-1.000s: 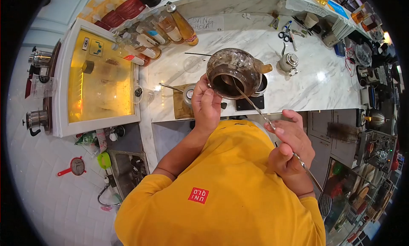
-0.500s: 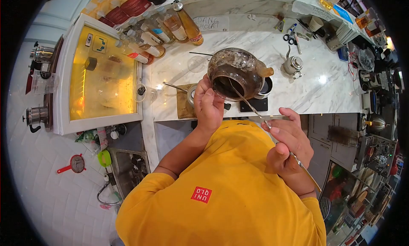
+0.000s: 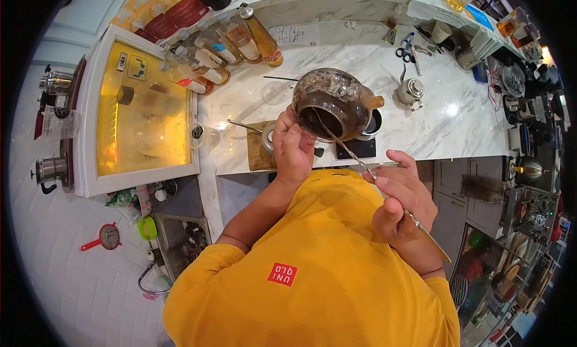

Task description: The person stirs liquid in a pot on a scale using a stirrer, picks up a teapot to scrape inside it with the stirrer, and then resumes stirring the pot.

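My left hand [image 3: 294,153] is closed on the near left rim of a dark, mottled brown teapot [image 3: 333,87]. The pot is tilted so its round mouth faces me, and its short tan spout points right. Across my right hand [image 3: 406,197] lies a long metal bar spoon [image 3: 359,157] with a twisted shaft, gripped between thumb and fingers. One end reaches into the pot's mouth; what it touches inside is hidden. The flat golden end sticks out below my palm. Under the pot, a black scale [image 3: 357,149] and a dark round cup [image 3: 374,123] partly show.
Several syrup bottles [image 3: 258,34] stand at the back left beside a yellow-lit glass-door cabinet [image 3: 144,118]. A small metal kettle [image 3: 410,93] and scissors [image 3: 406,54] are on the marble counter [image 3: 457,121]. A brown cloth [image 3: 258,155] lies left of my left hand. A sink [image 3: 174,239] is lower left.
The view has shifted slightly. My right hand and the bar spoon have moved a little left; my left hand keeps its hold on the teapot.
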### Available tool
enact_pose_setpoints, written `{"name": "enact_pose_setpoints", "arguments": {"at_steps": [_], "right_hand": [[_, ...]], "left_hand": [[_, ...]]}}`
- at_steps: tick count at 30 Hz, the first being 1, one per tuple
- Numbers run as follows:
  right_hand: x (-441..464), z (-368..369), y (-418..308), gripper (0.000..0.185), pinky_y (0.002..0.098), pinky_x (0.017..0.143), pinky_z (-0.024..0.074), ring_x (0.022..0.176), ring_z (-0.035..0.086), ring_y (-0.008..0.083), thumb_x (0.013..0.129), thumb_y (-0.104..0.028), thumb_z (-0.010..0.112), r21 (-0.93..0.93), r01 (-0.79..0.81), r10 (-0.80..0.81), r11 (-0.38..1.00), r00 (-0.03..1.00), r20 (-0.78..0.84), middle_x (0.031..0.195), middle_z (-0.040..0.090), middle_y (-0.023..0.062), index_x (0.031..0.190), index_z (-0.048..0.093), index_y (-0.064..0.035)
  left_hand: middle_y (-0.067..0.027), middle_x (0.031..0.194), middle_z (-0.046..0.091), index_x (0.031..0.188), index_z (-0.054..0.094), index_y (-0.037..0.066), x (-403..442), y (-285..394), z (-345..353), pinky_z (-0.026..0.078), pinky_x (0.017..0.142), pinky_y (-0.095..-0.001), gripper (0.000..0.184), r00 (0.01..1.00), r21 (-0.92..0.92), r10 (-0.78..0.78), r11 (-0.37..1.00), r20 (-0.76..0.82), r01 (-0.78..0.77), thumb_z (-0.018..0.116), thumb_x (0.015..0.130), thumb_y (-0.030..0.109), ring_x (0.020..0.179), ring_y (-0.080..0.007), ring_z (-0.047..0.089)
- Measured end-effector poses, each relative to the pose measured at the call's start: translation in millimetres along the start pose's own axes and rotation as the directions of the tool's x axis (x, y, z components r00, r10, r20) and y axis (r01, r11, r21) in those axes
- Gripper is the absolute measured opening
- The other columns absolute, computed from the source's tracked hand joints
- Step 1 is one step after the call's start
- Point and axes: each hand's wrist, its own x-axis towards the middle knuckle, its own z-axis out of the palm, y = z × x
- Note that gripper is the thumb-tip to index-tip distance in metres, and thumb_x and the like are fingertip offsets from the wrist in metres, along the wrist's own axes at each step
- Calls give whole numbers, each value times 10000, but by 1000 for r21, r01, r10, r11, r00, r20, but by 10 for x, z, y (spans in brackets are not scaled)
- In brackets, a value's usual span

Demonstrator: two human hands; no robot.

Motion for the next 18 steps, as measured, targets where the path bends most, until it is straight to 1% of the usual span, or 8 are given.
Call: {"name": "enact_pose_setpoints", "arguments": {"at_steps": [2,5,8,11,14,18], "right_hand": [[-8,19,5,260,545,938,533,820,718,279,1052,-235,580,3,-2,2,1000,1000,-22,935,726,149,1145,644,0],[-45,39,15,303,570,958,511,820,732,270,1110,-282,424,-35,-27,26,999,999,-23,897,736,158,1165,592,-36],[-84,62,62,298,568,960,507,798,731,270,1109,-266,434,-24,-40,38,999,996,-75,867,734,162,1140,602,-21],[-109,64,76,302,569,965,502,784,730,271,1107,-255,441,-23,-66,63,998,992,-108,852,734,161,1117,616,-9],[-144,72,105,308,571,970,499,781,730,272,1105,-251,446,-21,-83,78,996,984,-159,847,732,153,1102,631,-5],[-158,86,119,311,582,972,502,779,734,273,1104,-241,449,-24,-104,97,994,974,-207,851,723,142,1091,635,8]], "left_hand": [[-102,1054,605,982,455,62,1,-3,6,554,951,-392,99,1000,16,-14,1000,-7,14,464,1000,159,1024,-199,635],[-87,1059,590,971,449,76,6,-16,-47,556,942,-387,93,997,19,-42,999,71,41,464,1012,157,1023,-189,623],[-76,1075,575,957,446,86,-2,-24,-12,552,932,-378,91,997,62,-63,996,42,60,467,1024,144,1026,-177,611],[-140,1401,484,937,463,68,-8,-32,-129,507,1048,-418,87,987,32,-111,994,113,108,436,1018,57,1222,-206,564],[-140,1414,479,936,467,67,5,-59,-205,521,1034,-419,95,983,37,-129,991,130,125,438,1027,65,1225,-206,574],[-137,1403,494,931,472,66,31,-33,-68,568,976,-408,116,986,66,-142,988,86,136,435,1041,69,1167,-203,616]]}}
